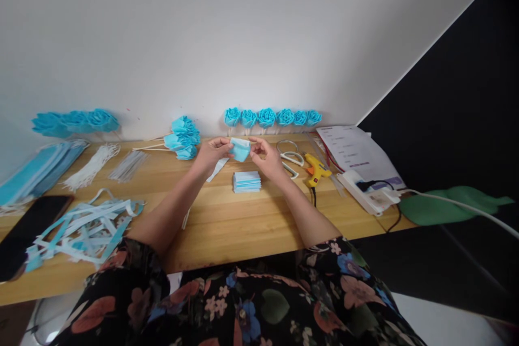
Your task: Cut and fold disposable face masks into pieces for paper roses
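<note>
My left hand (214, 152) and my right hand (265, 155) are raised above the wooden table (219, 221), and together they pinch a small blue piece of mask fabric (240, 149) by its two sides. Both hands have their fingers closed on it. Just below the hands lies a small stack of cut blue pieces (247, 181). A white strip (218, 168) lies under my left hand.
Blue fabric roses (272, 117) line the wall, with more (77, 120) at far left and a bunch on sticks (183, 138). Scissors (290, 155), a yellow glue gun (317, 169), a power strip (368, 194), papers, mask scraps (85, 225), elastic loops, wires and a phone (24, 232) surround me.
</note>
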Tool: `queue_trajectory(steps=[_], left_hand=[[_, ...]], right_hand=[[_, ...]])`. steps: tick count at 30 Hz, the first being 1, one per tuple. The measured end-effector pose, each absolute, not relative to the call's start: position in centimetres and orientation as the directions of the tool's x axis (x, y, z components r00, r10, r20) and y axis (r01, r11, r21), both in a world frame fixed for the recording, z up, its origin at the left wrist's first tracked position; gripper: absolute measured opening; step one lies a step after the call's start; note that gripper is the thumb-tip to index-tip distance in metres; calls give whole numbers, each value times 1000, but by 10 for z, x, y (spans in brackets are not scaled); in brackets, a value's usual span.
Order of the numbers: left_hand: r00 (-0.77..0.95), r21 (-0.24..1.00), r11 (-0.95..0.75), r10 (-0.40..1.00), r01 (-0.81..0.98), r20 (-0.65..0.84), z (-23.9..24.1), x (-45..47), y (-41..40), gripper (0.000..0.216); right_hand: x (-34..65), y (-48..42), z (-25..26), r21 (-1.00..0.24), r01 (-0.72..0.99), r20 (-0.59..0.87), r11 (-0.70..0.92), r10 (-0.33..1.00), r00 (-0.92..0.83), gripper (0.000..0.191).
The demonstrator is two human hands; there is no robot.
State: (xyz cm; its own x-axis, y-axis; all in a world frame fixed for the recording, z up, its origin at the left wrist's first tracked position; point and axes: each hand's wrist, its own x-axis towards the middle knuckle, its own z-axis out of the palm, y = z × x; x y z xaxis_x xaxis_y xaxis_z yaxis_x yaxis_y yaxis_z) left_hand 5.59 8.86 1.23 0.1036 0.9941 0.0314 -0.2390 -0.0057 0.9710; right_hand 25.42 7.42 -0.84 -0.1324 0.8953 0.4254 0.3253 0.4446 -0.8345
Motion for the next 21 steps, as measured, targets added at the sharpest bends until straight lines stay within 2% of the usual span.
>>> queue_trajectory(steps=[3, 7, 14, 21], left_hand=[[113, 968, -11, 993, -252, 41, 12, 58, 86, 46], [125, 983, -37, 990, -180, 60, 15, 60, 83, 43], [125, 986, -164, 979, -1, 163, 11, 58, 84, 27], [161, 939, -283, 954, 198, 254, 9, 57, 82, 21]], right_hand=[[255, 74, -7, -838, 328, 401, 435, 900, -169, 50], [254, 70, -2, -846, 292, 400, 446, 893, -206, 63], [258, 68, 4, -771, 381, 482, 511, 858, -176, 30], [260, 73, -1, -671, 483, 531, 562, 819, -216, 14]])
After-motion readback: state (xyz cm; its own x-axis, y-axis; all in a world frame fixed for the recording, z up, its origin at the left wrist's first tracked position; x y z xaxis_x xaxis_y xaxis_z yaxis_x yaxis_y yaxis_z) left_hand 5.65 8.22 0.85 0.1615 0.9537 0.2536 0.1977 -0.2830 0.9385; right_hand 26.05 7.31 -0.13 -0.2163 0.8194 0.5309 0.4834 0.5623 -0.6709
